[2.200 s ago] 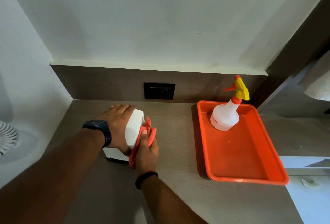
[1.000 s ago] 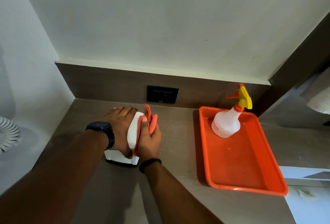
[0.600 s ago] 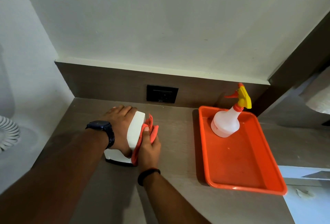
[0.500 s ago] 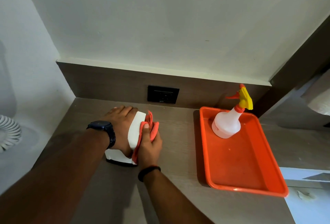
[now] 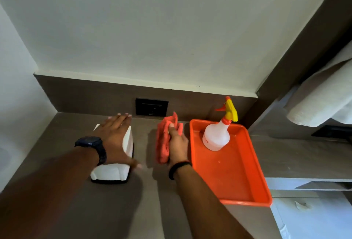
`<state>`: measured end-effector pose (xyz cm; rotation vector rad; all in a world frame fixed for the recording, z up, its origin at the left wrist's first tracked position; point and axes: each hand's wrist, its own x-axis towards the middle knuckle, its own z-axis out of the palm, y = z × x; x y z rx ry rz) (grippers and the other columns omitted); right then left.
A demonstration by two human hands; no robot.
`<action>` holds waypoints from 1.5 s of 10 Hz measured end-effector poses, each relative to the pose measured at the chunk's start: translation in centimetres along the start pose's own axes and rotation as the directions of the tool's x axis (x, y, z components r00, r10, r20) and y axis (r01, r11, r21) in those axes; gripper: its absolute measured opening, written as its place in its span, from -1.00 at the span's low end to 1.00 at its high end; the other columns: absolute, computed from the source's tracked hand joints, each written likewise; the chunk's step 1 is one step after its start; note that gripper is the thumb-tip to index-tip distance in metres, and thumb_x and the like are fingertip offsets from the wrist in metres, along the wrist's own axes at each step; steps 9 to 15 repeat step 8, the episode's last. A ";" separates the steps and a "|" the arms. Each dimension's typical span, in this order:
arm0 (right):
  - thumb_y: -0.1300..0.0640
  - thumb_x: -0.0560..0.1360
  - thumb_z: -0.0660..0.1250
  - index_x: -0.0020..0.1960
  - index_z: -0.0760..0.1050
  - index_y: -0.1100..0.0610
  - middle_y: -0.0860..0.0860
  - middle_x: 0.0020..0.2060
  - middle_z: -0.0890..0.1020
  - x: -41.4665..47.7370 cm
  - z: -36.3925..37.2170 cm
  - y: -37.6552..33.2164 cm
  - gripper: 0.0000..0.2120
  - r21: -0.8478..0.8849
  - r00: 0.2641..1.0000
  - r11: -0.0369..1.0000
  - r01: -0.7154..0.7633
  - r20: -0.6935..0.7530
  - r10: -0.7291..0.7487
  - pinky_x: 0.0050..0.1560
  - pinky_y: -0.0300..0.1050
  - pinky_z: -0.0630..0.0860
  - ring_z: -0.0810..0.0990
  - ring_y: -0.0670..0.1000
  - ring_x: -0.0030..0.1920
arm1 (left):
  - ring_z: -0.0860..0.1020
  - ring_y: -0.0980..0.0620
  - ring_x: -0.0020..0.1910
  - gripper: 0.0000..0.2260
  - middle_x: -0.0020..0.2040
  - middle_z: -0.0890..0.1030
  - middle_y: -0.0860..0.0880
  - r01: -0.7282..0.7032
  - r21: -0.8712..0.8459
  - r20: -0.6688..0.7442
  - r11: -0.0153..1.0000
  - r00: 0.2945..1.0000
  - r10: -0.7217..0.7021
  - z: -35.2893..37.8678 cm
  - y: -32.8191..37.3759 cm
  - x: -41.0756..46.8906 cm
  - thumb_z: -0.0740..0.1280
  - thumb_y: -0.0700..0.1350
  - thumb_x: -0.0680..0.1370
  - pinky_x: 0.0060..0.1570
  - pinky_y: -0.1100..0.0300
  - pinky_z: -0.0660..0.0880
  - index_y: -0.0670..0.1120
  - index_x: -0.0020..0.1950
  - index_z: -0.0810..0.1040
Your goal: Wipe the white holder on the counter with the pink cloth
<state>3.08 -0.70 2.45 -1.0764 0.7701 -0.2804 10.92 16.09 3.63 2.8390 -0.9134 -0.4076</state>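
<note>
The white holder, a boxy block with a dark base, stands on the brown counter at the left. My left hand lies flat over its top with fingers spread, a dark watch on the wrist. My right hand is to the right of the holder, apart from it, and grips the folded pink cloth, which hangs just above the counter between the holder and the tray.
An orange tray sits at the right with a white spray bottle with a yellow trigger in its far corner. A black wall socket is in the backsplash. White towels hang at the far right.
My right hand has pulled the pink cloth off the holder's right face and moved it right, toward the tray. My left hand has flattened and spread on top of the holder.
</note>
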 end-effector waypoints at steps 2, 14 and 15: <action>-0.06 0.57 0.26 0.23 0.54 0.12 0.11 0.06 0.67 1.4 -10.6 -2.9 -0.66 -0.633 0.933 0.742 0.221 -0.086 -0.350 0.06 -0.07 0.43 0.59 0.16 0.10 | 0.08 -0.10 0.52 0.18 0.56 0.09 -0.12 -0.265 -0.107 -0.065 0.958 0.964 0.259 3.0 11.9 3.2 0.27 0.56 0.08 0.52 0.00 0.03 -0.04 0.52 0.02; -0.25 0.45 0.18 0.50 0.10 -0.11 0.04 0.56 0.19 4.9 -17.2 1.2 -0.32 -0.968 0.969 -0.031 0.247 0.248 -0.007 0.46 0.27 0.12 0.11 0.18 0.54 | -0.21 -0.05 0.54 0.30 0.55 -0.30 -0.08 -0.199 -0.104 0.233 0.975 0.948 0.218 8.8 16.7 4.9 0.31 0.57 0.10 0.53 -0.01 -0.14 -0.05 0.49 -0.34; -0.25 0.45 0.18 0.50 0.10 -0.11 0.04 0.56 0.19 4.9 -17.2 1.2 -0.32 -0.968 0.969 -0.031 0.247 0.248 -0.007 0.46 0.27 0.12 0.11 0.18 0.54 | -0.21 -0.05 0.54 0.30 0.55 -0.30 -0.08 -0.199 -0.104 0.233 0.975 0.948 0.218 8.8 16.7 4.9 0.31 0.57 0.10 0.53 -0.01 -0.14 -0.05 0.49 -0.34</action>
